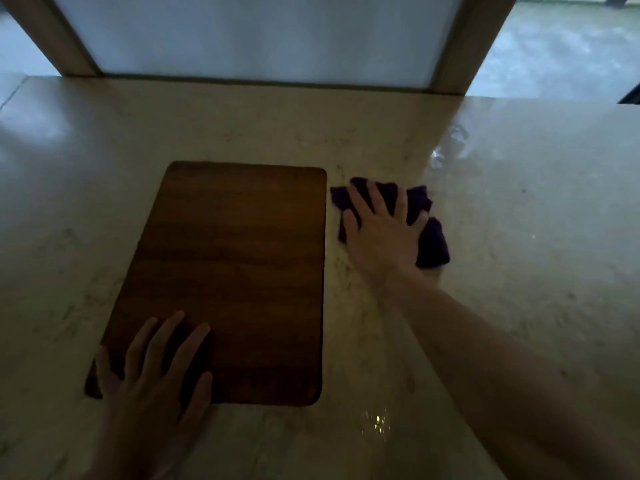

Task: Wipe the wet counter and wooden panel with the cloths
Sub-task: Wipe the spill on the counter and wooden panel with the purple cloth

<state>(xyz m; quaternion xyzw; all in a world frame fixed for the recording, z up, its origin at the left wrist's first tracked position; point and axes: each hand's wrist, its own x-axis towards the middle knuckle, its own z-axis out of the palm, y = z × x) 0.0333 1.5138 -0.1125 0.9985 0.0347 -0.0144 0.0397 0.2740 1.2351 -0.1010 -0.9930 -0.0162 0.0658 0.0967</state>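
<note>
A brown wooden panel (235, 271) lies flat on the pale marble counter (519, 271). My left hand (152, 372) rests flat on the panel's near left corner, fingers spread. To the right of the panel, a dark purple cloth (433, 244) lies crumpled on the counter. My right hand (381, 230) presses down on it with straight, spread fingers. Water glistens on the counter beyond the cloth (446, 147) and near the panel's front right corner (377, 420).
A frosted glass pane (263, 32) in a wooden frame stands along the counter's far edge. Beyond the frame on the right is a wet-looking floor (561, 46).
</note>
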